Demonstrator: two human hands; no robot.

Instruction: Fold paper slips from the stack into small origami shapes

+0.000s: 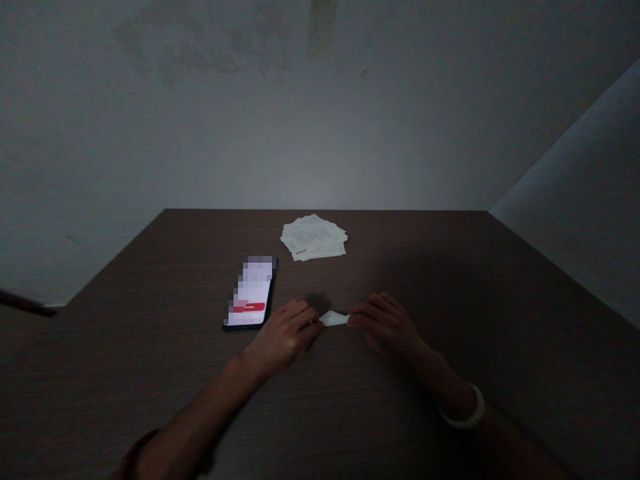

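A small folded piece of white paper is stretched between my two hands, just above or on the dark table. My left hand pinches its left end, fingers closed. At its right end, the closed fingers of my right hand grip the paper. Only the middle of the paper shows, with a low peak along its upper edge; both ends are hidden by fingers. A white bracelet circles my right wrist.
A phone with a lit screen lies just left of my left hand. Farther back, a loose pile of printed paper slips rests on the brown wooden table. A pale wall stands behind the table's far edge.
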